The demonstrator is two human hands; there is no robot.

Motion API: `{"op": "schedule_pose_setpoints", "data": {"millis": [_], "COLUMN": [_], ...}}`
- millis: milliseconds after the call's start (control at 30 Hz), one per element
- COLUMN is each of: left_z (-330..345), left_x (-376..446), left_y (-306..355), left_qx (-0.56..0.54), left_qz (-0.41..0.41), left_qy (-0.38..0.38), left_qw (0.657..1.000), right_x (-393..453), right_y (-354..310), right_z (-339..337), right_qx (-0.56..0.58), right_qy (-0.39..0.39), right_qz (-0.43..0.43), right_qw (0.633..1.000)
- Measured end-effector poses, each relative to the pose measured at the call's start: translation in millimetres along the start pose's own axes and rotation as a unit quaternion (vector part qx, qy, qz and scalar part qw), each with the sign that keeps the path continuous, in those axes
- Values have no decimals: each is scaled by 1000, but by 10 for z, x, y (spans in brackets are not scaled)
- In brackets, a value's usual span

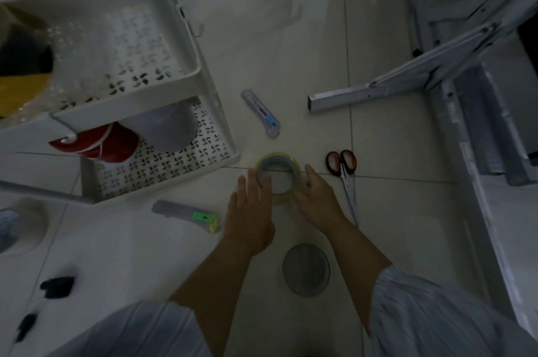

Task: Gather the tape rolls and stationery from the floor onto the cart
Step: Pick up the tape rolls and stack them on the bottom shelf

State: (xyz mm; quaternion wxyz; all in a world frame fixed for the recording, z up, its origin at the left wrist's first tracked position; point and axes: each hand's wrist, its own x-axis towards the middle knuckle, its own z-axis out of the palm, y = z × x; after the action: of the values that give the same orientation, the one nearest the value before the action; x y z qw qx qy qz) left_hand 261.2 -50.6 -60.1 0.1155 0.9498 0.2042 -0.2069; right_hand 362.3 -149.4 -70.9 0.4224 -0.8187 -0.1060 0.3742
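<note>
A clear roll of packing tape (278, 174) stands on the white floor tiles, held between both hands. My left hand (250, 217) presses its left side and my right hand (317, 199) cups its right side. A box cutter with a blue slider (261, 114) lies beyond the roll. Scissors with black and orange handles (343, 170) lie to the right. A grey cutter with a green label (186, 212) lies to the left. A second tape roll (305, 269) lies flat between my forearms. The white cart (192, 77) stands at the left.
The cart's lower tray (215, 150) holds a red-and-white roll (99, 142) and a grey cylinder (171, 129). A folded metal ladder (436, 77) lies across the right side. Black scraps (56, 287) sit on the floor at bottom left.
</note>
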Motion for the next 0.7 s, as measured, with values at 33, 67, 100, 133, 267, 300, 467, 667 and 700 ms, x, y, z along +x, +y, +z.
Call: {"op": "schedule_pose_setpoints", "data": {"millis": [33, 67, 100, 133, 267, 300, 467, 667, 700], "left_z": [10, 23, 39, 61, 141, 146, 92, -134, -198], "left_x": [55, 99, 123, 133, 94, 63, -116, -479, -560], "left_y": [4, 15, 28, 40, 26, 14, -74, -122, -141], "left_qx": [-10, -22, -38, -61, -173, -196, -190, -133, -129], "left_qz": [-4, -4, 1, 12, 46, 53, 84, 38, 30], "left_qy": [-7, -15, -22, -28, -2, 12, 146, 229, 237], "left_qw": [1000, 1000, 999, 998, 984, 979, 967, 964, 963], "right_x": [32, 62, 72, 64, -11, -44, -252, -619, -691], "right_y": [-9, 0, 3, -1, 23, 18, -157, -614, -691], "right_z": [12, 28, 44, 61, 107, 101, 31, 9, 20], "right_qx": [4, 8, 14, 29, 92, 105, 151, 153, 151], "right_qy": [0, 4, 12, 19, 29, 31, 48, 53, 48], "right_qz": [-10, -29, -42, -47, -39, -36, -66, -158, -167], "right_qw": [1000, 1000, 999, 998, 995, 993, 985, 974, 973]}}
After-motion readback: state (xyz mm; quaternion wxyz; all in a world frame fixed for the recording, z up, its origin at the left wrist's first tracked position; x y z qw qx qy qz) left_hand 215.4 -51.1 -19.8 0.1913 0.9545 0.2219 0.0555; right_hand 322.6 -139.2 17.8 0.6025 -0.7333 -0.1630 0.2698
